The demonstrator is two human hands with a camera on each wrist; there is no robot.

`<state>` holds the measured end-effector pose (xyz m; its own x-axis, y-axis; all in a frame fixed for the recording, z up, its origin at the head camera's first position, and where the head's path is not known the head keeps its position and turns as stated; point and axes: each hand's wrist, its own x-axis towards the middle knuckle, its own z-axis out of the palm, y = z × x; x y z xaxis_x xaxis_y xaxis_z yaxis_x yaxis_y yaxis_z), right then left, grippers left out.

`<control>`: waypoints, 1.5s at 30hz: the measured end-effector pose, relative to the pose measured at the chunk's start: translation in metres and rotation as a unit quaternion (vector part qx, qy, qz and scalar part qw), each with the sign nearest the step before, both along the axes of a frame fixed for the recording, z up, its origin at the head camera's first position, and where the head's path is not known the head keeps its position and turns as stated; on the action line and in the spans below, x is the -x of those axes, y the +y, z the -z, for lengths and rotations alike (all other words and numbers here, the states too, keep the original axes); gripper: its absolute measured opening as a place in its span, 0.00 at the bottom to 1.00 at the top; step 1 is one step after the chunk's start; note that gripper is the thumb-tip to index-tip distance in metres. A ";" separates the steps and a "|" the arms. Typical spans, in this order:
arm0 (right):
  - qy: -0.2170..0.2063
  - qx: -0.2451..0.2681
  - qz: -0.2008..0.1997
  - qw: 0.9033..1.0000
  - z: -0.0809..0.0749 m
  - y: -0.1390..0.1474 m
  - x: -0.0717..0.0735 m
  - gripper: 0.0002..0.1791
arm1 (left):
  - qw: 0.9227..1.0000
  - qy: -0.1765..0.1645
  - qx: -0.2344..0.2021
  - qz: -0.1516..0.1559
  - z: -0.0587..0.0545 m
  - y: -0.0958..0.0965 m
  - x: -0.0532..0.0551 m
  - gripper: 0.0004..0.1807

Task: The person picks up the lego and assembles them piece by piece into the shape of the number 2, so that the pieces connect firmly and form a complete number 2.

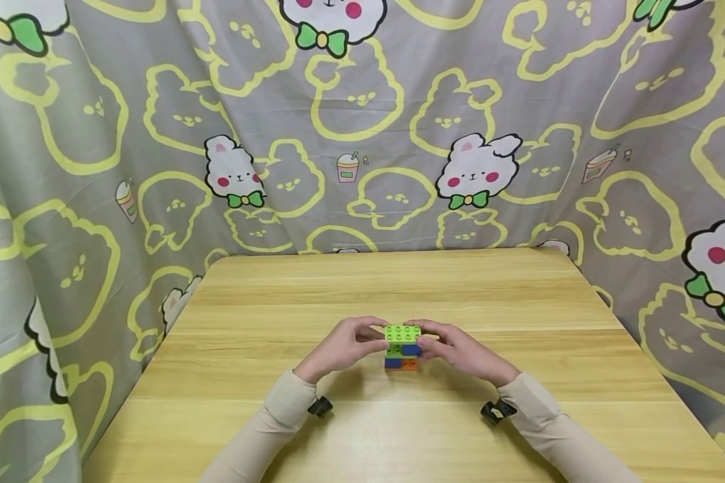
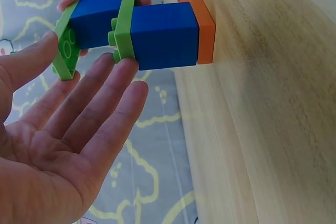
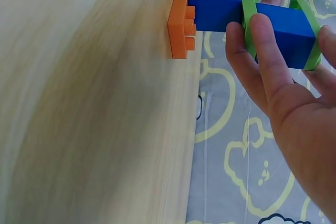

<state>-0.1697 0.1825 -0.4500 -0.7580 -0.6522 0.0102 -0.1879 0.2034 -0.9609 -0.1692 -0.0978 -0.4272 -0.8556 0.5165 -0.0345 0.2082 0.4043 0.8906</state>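
A stack of toy building bricks stands on the table. Its base is an orange plate, with a blue brick at the left end. Above that lies a green plate, then another blue brick at the right end, and a second green plate tops it. My left hand holds the stack's left side, thumb at the top plate's edge and fingertips along both green plates. From the right, my right hand grips around the upper blue brick and top plate.
The wooden table extends around the stack. A grey patterned curtain hangs behind it and along both sides. Dark wrist cameras sit below the left cuff and right cuff.
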 end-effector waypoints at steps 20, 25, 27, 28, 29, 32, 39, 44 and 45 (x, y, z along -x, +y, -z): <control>-0.004 0.007 -0.011 1.000 -0.002 0.001 -0.001 0.26 | 1.000 -0.009 0.003 -0.001 0.001 0.001 0.000 0.20; -0.004 0.001 -0.012 1.000 -0.003 0.001 0.000 0.27 | 1.000 -0.011 0.007 0.001 0.000 0.001 0.000 0.22; -0.004 0.000 -0.013 1.000 -0.003 0.001 0.000 0.28 | 1.000 -0.011 0.010 0.000 0.000 0.001 0.000 0.23; -0.004 0.000 -0.013 1.000 -0.002 0.001 0.000 0.28 | 1.000 -0.011 0.010 0.000 0.000 0.001 0.001 0.23; -0.004 0.000 -0.013 1.000 -0.002 0.001 0.001 0.28 | 1.000 -0.011 0.010 0.000 0.000 0.001 0.001 0.23; -0.008 0.003 -0.015 1.000 -0.001 0.001 0.001 0.28 | 1.000 -0.011 0.009 0.000 0.001 0.001 0.001 0.24; -0.011 -0.006 -0.010 1.000 -0.001 -0.001 -0.001 0.25 | 1.000 0.000 0.003 0.000 -0.002 0.002 -0.001 0.22; -0.008 -0.027 0.000 1.000 -0.001 -0.001 -0.001 0.26 | 1.000 0.011 -0.001 0.016 -0.002 0.002 -0.001 0.21; -0.008 -0.031 0.003 0.999 -0.002 -0.001 -0.001 0.26 | 1.000 0.013 0.000 0.019 -0.002 0.002 0.000 0.21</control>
<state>-0.1683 0.1814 -0.4484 -0.7618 -0.6465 -0.0414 -0.1717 0.2630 -0.9494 -0.1689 -0.0955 -0.4253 -0.8357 0.5491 -0.0112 0.2475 0.3947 0.8849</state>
